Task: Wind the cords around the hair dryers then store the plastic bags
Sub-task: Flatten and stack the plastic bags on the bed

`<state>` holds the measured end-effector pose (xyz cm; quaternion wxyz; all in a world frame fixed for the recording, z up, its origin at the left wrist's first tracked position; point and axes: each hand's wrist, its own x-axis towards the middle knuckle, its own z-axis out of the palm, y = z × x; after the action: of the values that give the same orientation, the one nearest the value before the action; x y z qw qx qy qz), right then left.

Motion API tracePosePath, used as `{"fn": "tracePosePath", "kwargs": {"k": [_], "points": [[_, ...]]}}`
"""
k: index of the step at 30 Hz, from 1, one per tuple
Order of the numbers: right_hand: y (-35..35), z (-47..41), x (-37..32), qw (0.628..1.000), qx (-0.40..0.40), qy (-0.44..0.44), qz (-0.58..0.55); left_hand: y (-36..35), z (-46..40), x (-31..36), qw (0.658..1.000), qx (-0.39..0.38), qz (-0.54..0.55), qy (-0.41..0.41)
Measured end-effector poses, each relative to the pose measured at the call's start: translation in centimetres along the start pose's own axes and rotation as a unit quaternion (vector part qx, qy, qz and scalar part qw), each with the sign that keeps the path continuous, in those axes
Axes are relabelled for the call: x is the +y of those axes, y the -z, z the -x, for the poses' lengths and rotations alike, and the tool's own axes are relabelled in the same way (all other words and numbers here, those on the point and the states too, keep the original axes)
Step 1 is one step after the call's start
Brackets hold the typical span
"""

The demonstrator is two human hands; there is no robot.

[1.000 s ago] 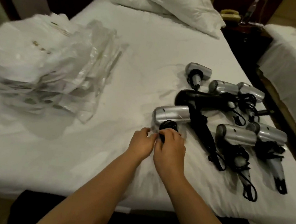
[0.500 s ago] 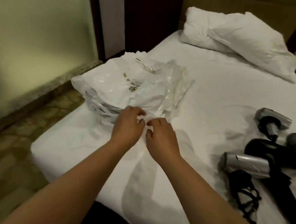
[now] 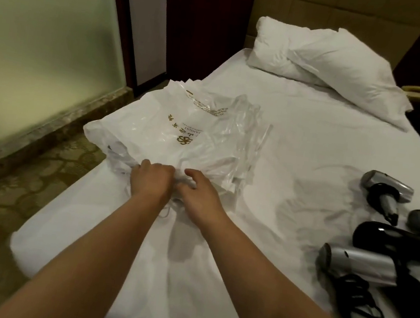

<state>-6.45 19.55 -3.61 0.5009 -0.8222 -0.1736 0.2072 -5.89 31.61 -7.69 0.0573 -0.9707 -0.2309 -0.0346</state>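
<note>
Bag-storing step. Left hand (image 3: 151, 181) and right hand (image 3: 200, 193), fingers pinching near edge of plastic bags (image 3: 179, 138), stack at 11 o'clock. Next: gather stack squarely.

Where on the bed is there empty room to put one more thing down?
Bare sheet lies between the plastic bags and the hair dryers, running up to the pillows. The bed's right edge is crowded with dryers and cords; both hands are on the bags.

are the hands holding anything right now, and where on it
Both the left hand and the right hand are on the near edge of the stack of plastic bags; whether the fingers actually pinch it cannot be told.
</note>
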Motion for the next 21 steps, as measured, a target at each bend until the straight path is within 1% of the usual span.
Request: {"fn": "tracePosePath", "kwargs": {"k": [3, 5, 7, 10, 13, 14, 15, 16, 17, 18, 19, 21], "points": [[0.0, 0.1, 0.3, 0.999, -0.005, -0.017, -0.029, 0.3, -0.6, 0.3, 1.0, 0.008, -0.016, -0.012], [0.6, 0.3, 0.5, 0.999, -0.008, -0.013, -0.052, 0.7, -0.5, 0.5, 0.998, 0.046, -0.018, -0.043], [1.1, 0.2, 0.6, 0.995, 0.009, -0.009, -0.103, 1.6, 0.5, 1.1, 0.993, 0.088, -0.003, -0.077], [2.0, -0.1, 1.1, 0.984, 0.057, -0.013, -0.17, 2.9, 3.3, 3.0, 0.978, 0.139, 0.059, -0.142], [3.6, 1.0, 2.6, 0.975, 0.137, -0.035, -0.169, 3.1, 6.6, 5.0, 0.954, 0.15, 0.12, -0.23], [4.3, 1.6, 3.3, 0.97, 0.164, -0.046, -0.174, 2.9, 7.5, 5.2, 0.947, 0.16, 0.139, -0.242], [4.9, 2.2, 4.2, 0.963, 0.184, -0.058, -0.188, 2.7, 8.1, 5.3, 0.943, 0.171, 0.164, -0.233], [5.5, 3.1, 5.0, 0.955, 0.198, -0.071, -0.211, 2.7, 8.7, 5.3, 0.945, 0.158, 0.197, -0.208], [6.0, 3.9, 5.6, 0.946, 0.205, -0.082, -0.236, 3.0, 9.2, 5.2, 0.952, 0.128, 0.217, -0.173], [6.5, 4.4, 6.2, 0.939, 0.207, -0.09, -0.259, 3.2, 9.5, 4.9, 0.961, 0.082, 0.225, -0.142], [7.0, 5.2, 6.6, 0.933, 0.209, -0.094, -0.278, 2.9, 9.8, 4.7, 0.969, 0.045, 0.211, -0.121], [7.9, 6.4, 7.1, 0.921, 0.206, -0.101, -0.316, 2.6, 10.3, 4.0, 0.985, -0.019, 0.131, -0.11]]}}
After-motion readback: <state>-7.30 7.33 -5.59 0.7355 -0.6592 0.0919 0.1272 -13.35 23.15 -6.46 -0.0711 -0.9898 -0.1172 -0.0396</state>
